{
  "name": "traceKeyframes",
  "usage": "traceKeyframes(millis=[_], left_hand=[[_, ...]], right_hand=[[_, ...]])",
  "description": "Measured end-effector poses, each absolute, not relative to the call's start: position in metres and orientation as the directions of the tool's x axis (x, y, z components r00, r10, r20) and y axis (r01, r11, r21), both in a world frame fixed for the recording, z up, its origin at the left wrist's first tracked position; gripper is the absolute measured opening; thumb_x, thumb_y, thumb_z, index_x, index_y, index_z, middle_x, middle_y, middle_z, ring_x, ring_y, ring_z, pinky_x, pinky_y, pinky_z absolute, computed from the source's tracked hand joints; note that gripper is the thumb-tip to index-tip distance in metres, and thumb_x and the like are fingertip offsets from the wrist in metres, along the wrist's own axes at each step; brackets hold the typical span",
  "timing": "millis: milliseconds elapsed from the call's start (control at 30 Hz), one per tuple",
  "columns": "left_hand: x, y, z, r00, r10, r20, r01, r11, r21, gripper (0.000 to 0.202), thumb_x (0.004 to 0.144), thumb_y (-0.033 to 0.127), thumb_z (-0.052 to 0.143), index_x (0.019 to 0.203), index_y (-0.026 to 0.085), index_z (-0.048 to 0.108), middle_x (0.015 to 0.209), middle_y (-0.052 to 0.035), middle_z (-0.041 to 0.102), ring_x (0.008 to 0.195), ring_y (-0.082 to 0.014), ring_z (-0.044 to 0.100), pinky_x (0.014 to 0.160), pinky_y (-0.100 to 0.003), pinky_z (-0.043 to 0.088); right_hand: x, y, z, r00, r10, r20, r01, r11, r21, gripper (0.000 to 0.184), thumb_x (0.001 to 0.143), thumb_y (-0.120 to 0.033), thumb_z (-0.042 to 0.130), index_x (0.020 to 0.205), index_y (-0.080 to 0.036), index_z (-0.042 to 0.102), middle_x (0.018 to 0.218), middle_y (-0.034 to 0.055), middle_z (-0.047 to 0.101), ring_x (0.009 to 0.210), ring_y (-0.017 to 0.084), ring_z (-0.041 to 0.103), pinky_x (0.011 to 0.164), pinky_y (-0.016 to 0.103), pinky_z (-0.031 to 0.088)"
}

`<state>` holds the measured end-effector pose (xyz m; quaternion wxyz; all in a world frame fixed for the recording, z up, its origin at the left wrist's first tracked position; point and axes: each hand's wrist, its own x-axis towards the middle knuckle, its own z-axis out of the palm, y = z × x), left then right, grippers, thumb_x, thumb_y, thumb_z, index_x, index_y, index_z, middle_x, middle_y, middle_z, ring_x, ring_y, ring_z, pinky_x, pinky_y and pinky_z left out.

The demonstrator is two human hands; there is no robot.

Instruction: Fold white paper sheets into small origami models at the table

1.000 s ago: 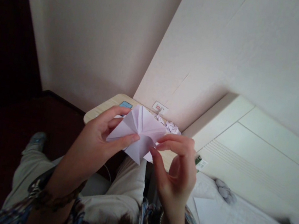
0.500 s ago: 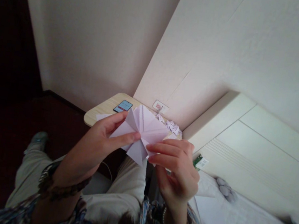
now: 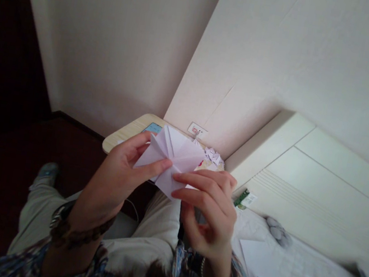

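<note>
A folded white paper (image 3: 183, 150) with creases fanning out from its middle is held up above my lap. My left hand (image 3: 128, 162) grips its left side, thumb pressed on the front near the centre and fingers behind. On the lower right, my right hand (image 3: 210, 207) has its fingertips on the front of the paper, with the thumb tucked beneath. Beyond the paper, a phone (image 3: 152, 127) lies partly hidden on a small wooden table (image 3: 125, 135). Several folded paper pieces (image 3: 214, 156) sit in a pile at that table's right end.
A wall socket (image 3: 197, 130) with a plug is just behind the table. To the right stands a bed with a pale headboard (image 3: 331, 179); white sheets of paper (image 3: 257, 256), a grey round object (image 3: 278, 231) and a green-and-white packet (image 3: 245, 198) are there.
My right fingers have slid left across the lower part of the paper, toward its centre. The lower flap looks pressed flatter. My left hand keeps its hold and has shifted slightly left.
</note>
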<state>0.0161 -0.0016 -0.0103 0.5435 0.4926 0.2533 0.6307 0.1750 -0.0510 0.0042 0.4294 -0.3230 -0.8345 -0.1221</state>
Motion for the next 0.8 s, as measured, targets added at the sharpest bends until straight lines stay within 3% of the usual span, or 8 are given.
traceKeyframes(millis=[100,200,333,467,567,667,800], left_hand=[[0.018,-0.003,-0.009,0.043,0.926,0.375,-0.389,-0.33,0.86,0.022,0.07,0.015,0.072,0.088,0.023,0.064,0.081,0.0041,0.069,0.067,-0.0119,0.062,0.058,-0.019,0.049],[0.021,-0.006,-0.009,0.018,0.918,0.396,-0.344,-0.366,0.865,0.024,0.071,0.016,0.072,0.09,0.024,0.062,0.081,0.0054,0.069,0.068,-0.0124,0.063,0.06,-0.019,0.049],[0.024,-0.011,-0.008,-0.025,0.894,0.447,-0.279,-0.436,0.856,0.025,0.074,0.02,0.071,0.095,0.027,0.059,0.089,0.0047,0.069,0.076,-0.0137,0.065,0.065,-0.02,0.05],[0.025,-0.014,-0.006,-0.066,0.886,0.46,-0.229,-0.462,0.857,0.025,0.075,0.019,0.07,0.096,0.027,0.057,0.091,0.0043,0.069,0.081,-0.0144,0.066,0.067,-0.021,0.05],[0.027,-0.013,-0.007,-0.061,0.889,0.454,-0.24,-0.455,0.858,0.026,0.075,0.019,0.07,0.097,0.026,0.057,0.09,0.0048,0.069,0.079,-0.0133,0.066,0.066,-0.019,0.05],[0.028,-0.011,-0.01,-0.035,0.909,0.415,-0.281,-0.407,0.869,0.029,0.074,0.022,0.071,0.099,0.025,0.056,0.088,0.0036,0.07,0.075,-0.0138,0.066,0.063,-0.02,0.051],[0.027,-0.01,-0.01,-0.01,0.926,0.377,-0.307,-0.362,0.88,0.031,0.073,0.023,0.071,0.101,0.023,0.056,0.087,0.0011,0.071,0.073,-0.0156,0.066,0.062,-0.022,0.051]], right_hand=[[0.17,-0.051,0.003,-0.329,0.495,0.804,0.63,0.749,-0.204,0.021,0.082,-0.007,0.05,0.092,-0.024,0.058,0.097,-0.0004,0.07,0.093,0.019,0.059,0.085,0.041,0.037],[0.163,-0.048,-0.002,-0.121,0.501,0.857,0.628,0.707,-0.325,0.015,0.083,-0.014,0.055,0.094,-0.024,0.058,0.092,0.0006,0.063,0.092,0.019,0.056,0.087,0.039,0.038],[0.157,-0.045,-0.007,0.135,0.574,0.808,0.524,0.65,-0.55,0.036,0.08,-0.024,0.061,0.113,-0.024,0.05,0.112,0.0057,0.052,0.107,0.021,0.049,0.089,0.037,0.04],[0.154,-0.044,-0.009,0.15,0.752,0.641,0.375,0.557,-0.741,0.044,0.079,-0.028,0.062,0.119,-0.025,0.044,0.111,0.0056,0.055,0.101,0.019,0.053,0.084,0.035,0.045],[0.154,-0.042,-0.01,0.079,0.868,0.49,0.218,0.465,-0.858,0.034,0.08,-0.03,0.062,0.112,-0.025,0.049,0.097,0.0028,0.061,0.086,0.017,0.058,0.078,0.034,0.047],[0.154,-0.041,-0.011,0.024,0.905,0.425,0.135,0.419,-0.898,0.019,0.082,-0.03,0.06,0.1,-0.025,0.057,0.085,0.0002,0.06,0.076,0.015,0.056,0.074,0.031,0.048],[0.156,-0.04,-0.011,0.054,0.909,0.414,0.157,0.402,-0.902,0.011,0.082,-0.03,0.061,0.092,-0.024,0.061,0.073,-0.0018,0.053,0.074,0.015,0.054,0.07,0.028,0.047]])
